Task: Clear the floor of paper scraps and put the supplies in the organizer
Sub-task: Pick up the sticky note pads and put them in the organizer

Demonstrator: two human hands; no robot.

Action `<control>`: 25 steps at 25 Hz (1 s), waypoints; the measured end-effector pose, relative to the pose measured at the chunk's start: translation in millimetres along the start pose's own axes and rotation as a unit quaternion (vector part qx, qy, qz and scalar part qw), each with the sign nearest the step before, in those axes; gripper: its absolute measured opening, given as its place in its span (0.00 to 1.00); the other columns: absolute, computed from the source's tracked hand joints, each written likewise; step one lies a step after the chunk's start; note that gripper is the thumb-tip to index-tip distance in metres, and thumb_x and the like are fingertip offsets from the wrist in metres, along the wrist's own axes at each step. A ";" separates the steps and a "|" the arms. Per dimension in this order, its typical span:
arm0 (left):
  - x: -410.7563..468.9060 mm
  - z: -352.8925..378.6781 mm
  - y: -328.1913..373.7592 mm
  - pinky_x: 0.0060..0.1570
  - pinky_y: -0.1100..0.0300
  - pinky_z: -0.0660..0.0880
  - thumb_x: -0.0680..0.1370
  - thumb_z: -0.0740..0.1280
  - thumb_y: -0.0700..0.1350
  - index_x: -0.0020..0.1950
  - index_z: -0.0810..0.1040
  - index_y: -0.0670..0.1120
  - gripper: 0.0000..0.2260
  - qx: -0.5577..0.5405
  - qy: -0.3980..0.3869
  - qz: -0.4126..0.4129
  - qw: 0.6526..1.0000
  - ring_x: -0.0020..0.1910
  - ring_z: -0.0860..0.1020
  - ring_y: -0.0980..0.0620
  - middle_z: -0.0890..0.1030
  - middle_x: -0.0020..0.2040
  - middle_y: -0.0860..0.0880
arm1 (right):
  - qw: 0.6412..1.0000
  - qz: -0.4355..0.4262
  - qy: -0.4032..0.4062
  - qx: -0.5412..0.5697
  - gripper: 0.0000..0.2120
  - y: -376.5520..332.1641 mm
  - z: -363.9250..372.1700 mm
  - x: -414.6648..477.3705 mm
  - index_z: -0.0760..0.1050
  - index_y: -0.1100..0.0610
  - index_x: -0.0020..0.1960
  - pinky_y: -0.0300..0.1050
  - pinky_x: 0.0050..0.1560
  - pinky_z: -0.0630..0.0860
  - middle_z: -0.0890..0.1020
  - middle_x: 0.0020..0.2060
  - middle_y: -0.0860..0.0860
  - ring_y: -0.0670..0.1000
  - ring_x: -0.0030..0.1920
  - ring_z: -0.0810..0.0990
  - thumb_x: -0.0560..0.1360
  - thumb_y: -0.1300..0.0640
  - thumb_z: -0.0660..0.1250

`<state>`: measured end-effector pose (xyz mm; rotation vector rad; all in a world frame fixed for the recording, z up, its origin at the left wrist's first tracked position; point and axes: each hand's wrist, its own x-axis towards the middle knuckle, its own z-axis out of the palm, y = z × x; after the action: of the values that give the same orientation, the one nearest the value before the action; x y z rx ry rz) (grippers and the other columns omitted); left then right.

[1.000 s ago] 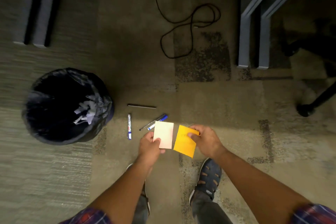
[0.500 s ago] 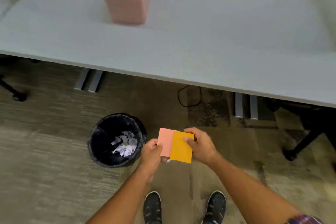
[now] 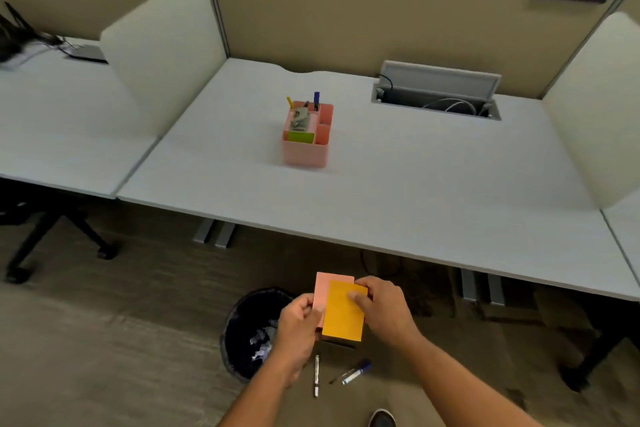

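Your fingers (image 3: pixel 356 296) are pinched on paper, not spread: the right hand (image 3: pixel 384 312) presses a thumb onto the face of the orange note pad (image 3: pixel 343 314), and the left hand (image 3: pixel 299 319) grips the lower left edge of the pink note pad (image 3: pixel 320 288) lying behind it. The orange pad overlaps the pink one so that only a strip of pink shows at the top and left; holding them stacked like this looks like squaring two pads into one bundle, so they can go into a slot together.

You hold them in the air in front of you, above the floor (image 3: pixel 104 340) and short of the tabletop (image 3: pixel 415 191). Below your hands, three pens or markers lie on the floor: a white marker (image 3: pixel 316 376), a thin dark pen (image 3: pixel 337 377) and a blue-capped marker (image 3: pixel 356 371), so the supplies are not all gathered. Just left of them stands the black bin (image 3: pixel 249 333) with white paper scraps (image 3: pixel 261 345) inside, close to where scraps would have been dropped in.

The pink organizer (image 3: pixel 306 135) stands well apart from you, near the middle of the tabletop, with pens upright at the back and a green pad (image 3: pixel 301 137) in the front compartment. The pads likely belong there.
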<state>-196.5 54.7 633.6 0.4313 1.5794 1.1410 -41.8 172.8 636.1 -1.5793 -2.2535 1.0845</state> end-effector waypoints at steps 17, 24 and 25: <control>47.7 26.6 143.7 0.48 0.51 0.86 0.84 0.66 0.48 0.70 0.78 0.46 0.15 0.100 0.058 -0.002 0.993 0.55 0.84 0.41 0.83 0.59 0.42 | 0.995 0.001 0.018 0.095 0.07 -59.7 -61.2 123.6 0.77 0.44 0.53 0.35 0.45 0.72 0.83 0.56 0.45 0.42 0.46 0.77 0.79 0.42 0.66; 108.0 -18.5 193.4 0.51 0.57 0.86 0.84 0.65 0.48 0.77 0.72 0.49 0.20 0.194 0.040 0.017 0.980 0.52 0.85 0.50 0.80 0.66 0.49 | 0.991 0.000 -0.014 0.136 0.09 -116.5 -72.0 184.3 0.79 0.50 0.52 0.44 0.38 0.84 0.81 0.50 0.50 0.51 0.47 0.82 0.77 0.46 0.72; 119.4 -28.4 199.5 0.51 0.59 0.86 0.85 0.65 0.50 0.77 0.72 0.51 0.20 0.218 0.027 0.025 0.975 0.51 0.84 0.51 0.79 0.66 0.50 | 0.993 -0.009 -0.021 0.112 0.10 -125.4 -72.9 194.4 0.80 0.49 0.55 0.40 0.38 0.82 0.81 0.52 0.49 0.50 0.47 0.82 0.77 0.46 0.72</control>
<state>-319.1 227.5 733.7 0.7350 1.8807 0.8417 -177.3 354.8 721.7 -1.4558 -2.0798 1.3243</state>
